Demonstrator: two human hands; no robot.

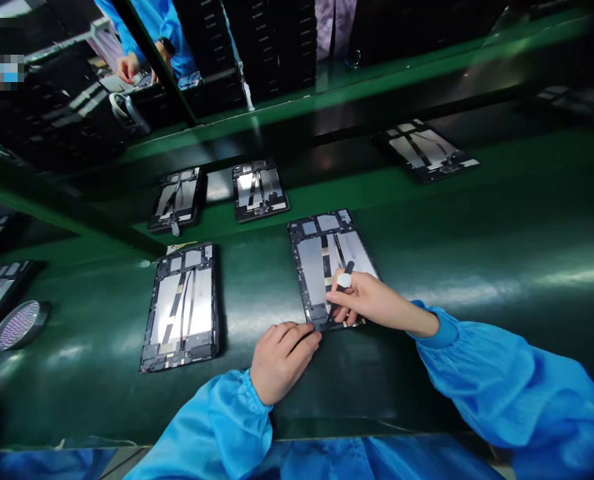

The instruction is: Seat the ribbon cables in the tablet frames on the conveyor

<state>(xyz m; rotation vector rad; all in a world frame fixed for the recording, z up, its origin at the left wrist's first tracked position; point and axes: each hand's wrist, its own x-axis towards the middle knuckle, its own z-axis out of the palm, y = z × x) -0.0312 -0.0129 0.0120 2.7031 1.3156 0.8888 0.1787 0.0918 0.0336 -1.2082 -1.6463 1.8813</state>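
An opened tablet housing (pixel 327 267) with a black frame, silver panels and dark ribbon cables lies on the green belt (pixel 477 220) in front of me. My left hand (pixel 281 360) curls over its lower corner. My right hand (pixel 371 300) is over the housing's lower right part, pinching a black pointed tool (pixel 347 268) whose tip touches the cables. A white finger cot (pixel 344 281) covers one of its fingers. The tool's tip is partly hidden by my fingers.
Similar housings lie at left (pixel 181 307), far left (pixel 177 200), far middle (pixel 259 190) and far right (pixel 424 150). A round lamp (pixel 19 325) sits at left. Beyond a green rail (pixel 327 113) stand black tray stacks (pixel 211 53) and a co-worker's hand (pixel 128 67).
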